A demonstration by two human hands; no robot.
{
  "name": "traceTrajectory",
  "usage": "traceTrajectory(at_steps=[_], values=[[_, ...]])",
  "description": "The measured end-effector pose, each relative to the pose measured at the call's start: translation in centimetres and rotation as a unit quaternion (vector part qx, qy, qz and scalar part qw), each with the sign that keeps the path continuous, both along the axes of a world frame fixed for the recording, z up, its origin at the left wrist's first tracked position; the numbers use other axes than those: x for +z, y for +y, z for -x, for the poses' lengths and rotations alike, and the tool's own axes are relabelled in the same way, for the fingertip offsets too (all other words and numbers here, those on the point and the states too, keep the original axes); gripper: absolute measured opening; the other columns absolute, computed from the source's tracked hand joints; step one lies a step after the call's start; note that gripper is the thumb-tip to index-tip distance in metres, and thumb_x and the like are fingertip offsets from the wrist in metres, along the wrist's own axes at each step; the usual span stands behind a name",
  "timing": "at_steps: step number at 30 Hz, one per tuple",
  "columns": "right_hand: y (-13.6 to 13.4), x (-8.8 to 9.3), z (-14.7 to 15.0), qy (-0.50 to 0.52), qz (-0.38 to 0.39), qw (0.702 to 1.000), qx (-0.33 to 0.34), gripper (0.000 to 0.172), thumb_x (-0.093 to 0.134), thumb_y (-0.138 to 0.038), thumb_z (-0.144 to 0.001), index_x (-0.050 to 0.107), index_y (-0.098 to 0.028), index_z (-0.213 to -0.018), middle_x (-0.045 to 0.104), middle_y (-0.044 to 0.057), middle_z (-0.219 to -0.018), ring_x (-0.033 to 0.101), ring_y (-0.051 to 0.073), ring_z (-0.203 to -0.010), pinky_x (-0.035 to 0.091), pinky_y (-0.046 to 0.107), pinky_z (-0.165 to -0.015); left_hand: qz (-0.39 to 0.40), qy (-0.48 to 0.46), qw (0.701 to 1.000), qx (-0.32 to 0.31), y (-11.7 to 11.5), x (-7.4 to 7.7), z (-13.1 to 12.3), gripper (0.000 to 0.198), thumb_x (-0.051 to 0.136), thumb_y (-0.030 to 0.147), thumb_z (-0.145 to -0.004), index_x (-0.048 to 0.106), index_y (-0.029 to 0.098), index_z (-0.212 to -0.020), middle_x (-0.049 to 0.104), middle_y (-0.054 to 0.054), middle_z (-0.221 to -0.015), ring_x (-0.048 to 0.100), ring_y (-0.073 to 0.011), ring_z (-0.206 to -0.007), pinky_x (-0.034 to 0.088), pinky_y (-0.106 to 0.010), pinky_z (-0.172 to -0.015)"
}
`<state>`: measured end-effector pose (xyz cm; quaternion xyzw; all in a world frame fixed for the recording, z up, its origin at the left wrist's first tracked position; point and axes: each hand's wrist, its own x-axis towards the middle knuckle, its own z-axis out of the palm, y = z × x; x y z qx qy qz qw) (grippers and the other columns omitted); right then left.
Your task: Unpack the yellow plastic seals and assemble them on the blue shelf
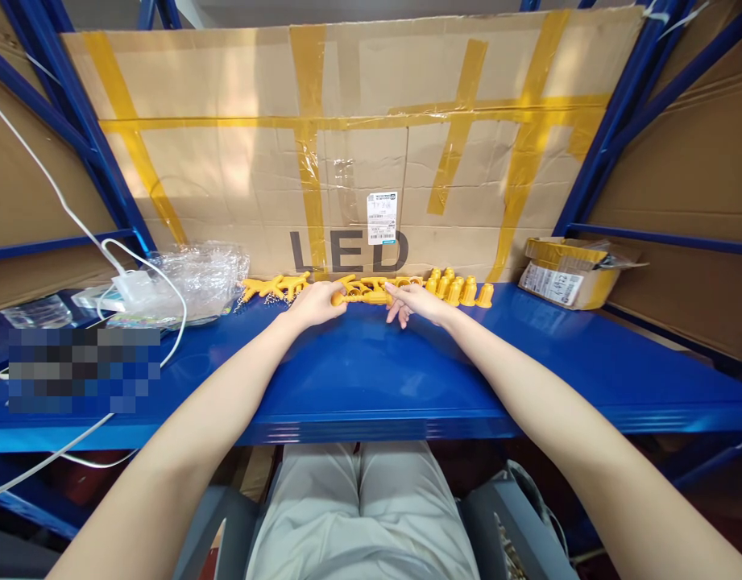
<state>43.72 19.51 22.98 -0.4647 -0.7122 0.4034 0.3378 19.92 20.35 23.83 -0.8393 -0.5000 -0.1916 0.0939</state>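
Both my hands are at the back of the blue table, close to the cardboard. My left hand (316, 304) is closed on the rounded end of a yellow plastic piece (374, 297). At its other end, my right hand (416, 303) pinches the piece between thumb and finger, its lower fingers loosely bent. Yellow branched plastic parts (277, 287) with small metal chains lie left of my left hand, and more yellow parts show behind both hands. Several yellow bell-shaped caps (467, 292) stand upright just right of my right hand. My fingers hide some of the held piece.
A large taped cardboard sheet (255, 177) marked LED stands behind the blue table (371, 370). Clear plastic bags (195, 278) and a white plug with a cable (134, 288) lie left, near a blurred-out dark object (84, 362). A small open carton (569, 274) sits right.
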Motion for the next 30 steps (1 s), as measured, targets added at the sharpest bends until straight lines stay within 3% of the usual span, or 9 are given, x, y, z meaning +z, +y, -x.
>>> traceTrajectory(at_steps=[5, 8, 11, 13, 16, 22, 24, 27, 30], values=[[0.0, 0.1, -0.3, -0.057, 0.037, 0.998, -0.019, 0.063, 0.031, -0.064, -0.094, 0.061, -0.013, -0.073, 0.069, 0.011, -0.062, 0.052, 0.01, -0.035, 0.037, 0.023, -0.036, 0.009, 0.009, 1.0, 0.01, -0.2, 0.1, -0.3, 0.03, 0.051, 0.035, -0.077, 0.066, 0.021, -0.099, 0.072, -0.005, -0.091, 0.065, -0.023, -0.085, 0.045, -0.029, -0.07], [0.1, 0.0, -0.8, -0.046, 0.014, 0.999, 0.005, 0.04, 0.058, -0.053, -0.088, 0.061, -0.014, -0.094, 0.072, 0.007, -0.079, 0.059, 0.009, -0.046, 0.041, 0.02, -0.042, 0.018, 0.01, 1.0, 0.012, -0.2, 0.2, -0.2, 0.028, 0.051, 0.035, -0.077, 0.066, 0.022, -0.096, 0.071, -0.004, -0.089, 0.065, -0.022, -0.081, 0.045, -0.029, -0.069], [0.2, 0.0, -1.0, -0.014, -0.022, 0.999, 0.026, 0.042, 0.078, -0.039, -0.075, 0.058, -0.015, -0.101, 0.072, 0.004, -0.085, 0.061, 0.007, -0.052, 0.045, 0.018, -0.049, 0.022, 0.012, 1.0, 0.007, -0.1, 0.2, -0.1, 0.026, 0.051, 0.035, -0.076, 0.066, 0.022, -0.093, 0.071, -0.004, -0.088, 0.064, -0.0214, -0.079, 0.044, -0.028, -0.067], [0.2, 0.0, -0.8, -0.005, -0.017, 0.999, 0.036, 0.035, 0.072, -0.045, -0.08, 0.059, -0.013, -0.089, 0.072, 0.005, -0.079, 0.058, 0.007, -0.049, 0.044, 0.018, -0.048, 0.017, 0.013, 1.0, 0.003, -0.1, 0.2, 0.0, 0.027, 0.051, 0.036, -0.076, 0.065, 0.022, -0.094, 0.071, -0.004, -0.088, 0.064, -0.0217, -0.08, 0.044, -0.028, -0.067], [-0.1, 0.1, -0.2, -0.006, 0.029, 0.999, 0.017, 0.052, 0.045, -0.056, -0.094, 0.059, -0.012, -0.071, 0.069, 0.008, -0.064, 0.052, 0.006, -0.04, 0.039, 0.019, -0.041, 0.011, 0.012, 1.0, 0.0, -0.2, 0.1, -0.2, 0.028, 0.051, 0.036, -0.076, 0.065, 0.022, -0.095, 0.071, -0.005, -0.09, 0.065, -0.0222, -0.083, 0.045, -0.029, -0.069], [-0.3, 0.4, 0.1, -0.032, 0.079, 0.996, -0.022, 0.066, 0.028, -0.065, -0.094, 0.061, -0.012, -0.072, 0.063, 0.007, -0.05, 0.041, 0.006, -0.03, 0.03, 0.019, -0.031, 0.018, 0.003, 1.0, 0.007, -0.2, 0.3, -0.4, 0.029, 0.052, 0.035, -0.075, 0.066, 0.022, -0.096, 0.07, -0.005, -0.089, 0.065, -0.0228, -0.083, 0.045, -0.029, -0.069], [-0.1, 0.3, -0.2, -0.027, 0.063, 0.997, -0.022, 0.06, 0.034, -0.064, -0.094, 0.061, -0.013, -0.083, 0.068, 0.007, -0.06, 0.047, 0.007, -0.033, 0.033, 0.019, -0.032, 0.017, -0.004, 1.0, 0.011, -0.1, 0.3, -0.3, 0.029, 0.051, 0.035, -0.075, 0.066, 0.021, -0.096, 0.07, -0.005, -0.088, 0.065, -0.0233, -0.082, 0.045, -0.03, -0.068], [0.2, 0.0, -0.6, 0.005, 0.002, 1.0, -0.018, 0.038, 0.064, -0.048, -0.086, 0.058, -0.016, -0.103, 0.073, 0.005, -0.083, 0.06, 0.008, -0.047, 0.044, 0.018, -0.042, 0.017, -0.017, 1.0, 0.015, 0.1, 0.2, -0.1, 0.03, 0.051, 0.035, -0.074, 0.066, 0.021, -0.097, 0.07, -0.005, -0.084, 0.065, -0.0235, -0.079, 0.046, -0.031, -0.068], [0.2, -0.1, -0.6, 0.026, -0.04, 0.999, -0.008, 0.038, 0.078, -0.035, -0.076, 0.057, -0.015, -0.101, 0.072, 0.003, -0.083, 0.063, 0.008, -0.053, 0.049, 0.019, -0.051, 0.019, -0.022, 0.999, 0.013, 0.2, 0.2, 0.1, 0.03, 0.052, 0.035, -0.073, 0.066, 0.021, -0.096, 0.07, -0.004, -0.082, 0.065, -0.023, -0.078, 0.046, -0.03, -0.068]])
